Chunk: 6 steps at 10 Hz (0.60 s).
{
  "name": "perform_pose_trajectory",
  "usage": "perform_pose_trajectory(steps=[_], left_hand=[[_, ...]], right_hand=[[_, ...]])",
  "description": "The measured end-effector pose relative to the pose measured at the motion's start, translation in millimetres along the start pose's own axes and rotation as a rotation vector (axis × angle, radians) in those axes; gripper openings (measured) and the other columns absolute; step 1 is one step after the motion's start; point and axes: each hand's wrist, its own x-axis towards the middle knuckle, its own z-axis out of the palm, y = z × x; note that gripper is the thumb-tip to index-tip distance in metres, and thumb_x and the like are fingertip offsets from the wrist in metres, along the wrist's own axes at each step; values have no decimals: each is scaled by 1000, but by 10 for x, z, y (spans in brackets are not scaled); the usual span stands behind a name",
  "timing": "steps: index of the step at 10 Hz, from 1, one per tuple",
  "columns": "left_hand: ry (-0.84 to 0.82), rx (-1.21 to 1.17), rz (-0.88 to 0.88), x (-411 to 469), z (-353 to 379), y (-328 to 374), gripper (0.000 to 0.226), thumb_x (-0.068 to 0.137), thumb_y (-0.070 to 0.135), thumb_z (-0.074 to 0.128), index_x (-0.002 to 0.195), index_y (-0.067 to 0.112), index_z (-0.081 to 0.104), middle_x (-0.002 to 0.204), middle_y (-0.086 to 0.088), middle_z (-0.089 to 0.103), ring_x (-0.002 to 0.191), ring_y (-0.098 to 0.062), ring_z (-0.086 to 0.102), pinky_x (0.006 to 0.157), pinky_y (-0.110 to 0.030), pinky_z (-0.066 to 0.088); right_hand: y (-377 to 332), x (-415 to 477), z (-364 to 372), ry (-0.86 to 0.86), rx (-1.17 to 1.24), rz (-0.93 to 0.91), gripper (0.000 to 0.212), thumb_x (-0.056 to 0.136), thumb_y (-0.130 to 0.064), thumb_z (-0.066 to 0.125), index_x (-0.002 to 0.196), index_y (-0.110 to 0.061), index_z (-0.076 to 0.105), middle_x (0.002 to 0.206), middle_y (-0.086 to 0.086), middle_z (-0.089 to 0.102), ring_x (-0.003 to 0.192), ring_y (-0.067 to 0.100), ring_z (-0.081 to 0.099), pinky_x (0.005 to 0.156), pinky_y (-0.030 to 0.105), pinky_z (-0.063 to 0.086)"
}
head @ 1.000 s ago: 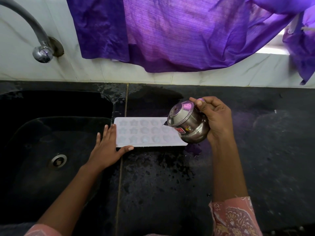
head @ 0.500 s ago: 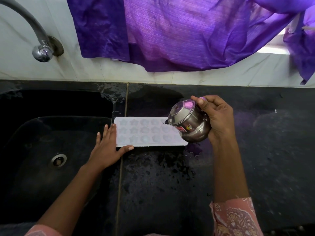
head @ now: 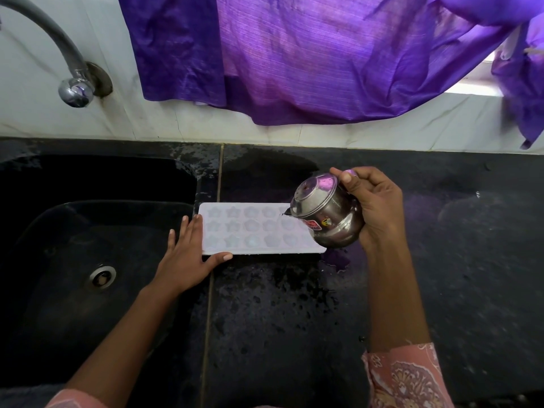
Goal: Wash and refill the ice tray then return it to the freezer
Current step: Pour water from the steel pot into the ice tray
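A white ice tray with star and flower moulds lies flat on the wet black counter, just right of the sink. My left hand presses flat against the tray's left end, fingers spread, thumb along its front edge. My right hand grips a small round steel pot, tipped to the left with its mouth over the tray's right end. The pot hides the tray's right cells.
A black sink with a metal drain fills the left side. A curved tap juts from the white wall above it. Purple cloth hangs down the wall behind the counter. Water puddles lie around the tray.
The steel pot has shifted slightly up and stays tilted over the tray's right end. My left hand has not moved.
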Motion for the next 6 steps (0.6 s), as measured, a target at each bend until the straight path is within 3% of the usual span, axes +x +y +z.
perform_pose_trajectory(steps=[2, 4, 6], left_hand=[[2, 6, 5, 7, 4, -10, 125, 54, 87, 18, 149, 11, -7, 159, -3, -6, 142, -12, -18, 114, -38, -12], [-3, 5, 2, 9, 5, -7, 125, 53, 87, 18, 149, 10, -8, 159, -3, -7, 141, -10, -18, 113, -38, -13], [-14, -3, -5, 10, 1, -1, 125, 56, 86, 24, 149, 9, -8, 159, -4, -6, 143, -14, -17, 114, -38, -13]], right_hand=[[26, 23, -4, 25, 79, 22, 29, 49, -23, 77, 72, -12, 63, 70, 0, 72, 75, 15, 68, 80, 30, 54], [74, 39, 7, 38, 135, 42, 19, 57, -15, 73, 72, -12, 62, 72, 1, 73, 76, 13, 70, 80, 30, 55], [132, 28, 70, 14, 150, 62, 21, 52, -19, 78, 67, -14, 65, 73, 3, 73, 76, 14, 70, 78, 28, 57]])
